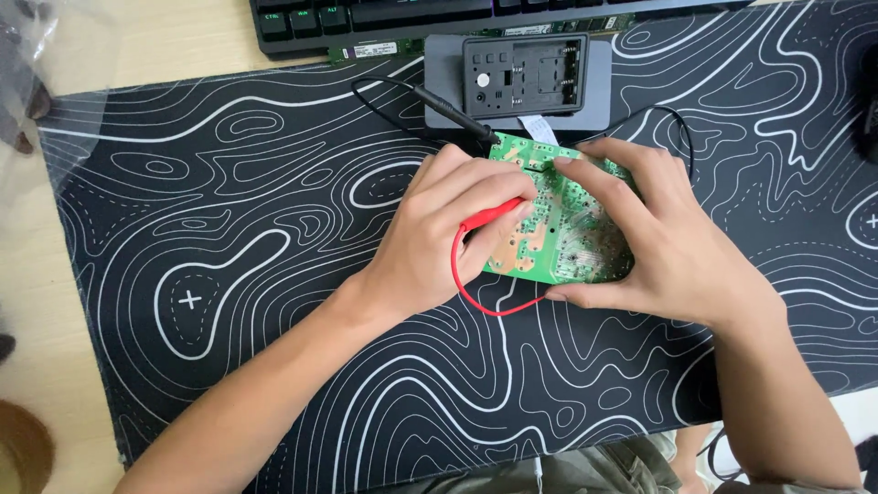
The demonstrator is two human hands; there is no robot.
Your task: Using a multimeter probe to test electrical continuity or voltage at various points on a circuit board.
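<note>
A green circuit board (558, 224) is lying right of centre in the frame on a black patterned mat (229, 229), between both hands. The left hand (439, 238) is pinching a red probe (494, 215) against the board. The right hand (658, 238) is gripping the board's edges, fingers curled, hiding its right side. A black probe (453, 114) is touching the board's top corner.

Circuit board (549, 229) on mat (274, 229), before meter (521, 73)

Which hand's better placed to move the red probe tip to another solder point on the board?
Left. The left hand already pinches the red probe with its tip on the green circuit board. The right hand grips the board's edges, steadying it.
</note>
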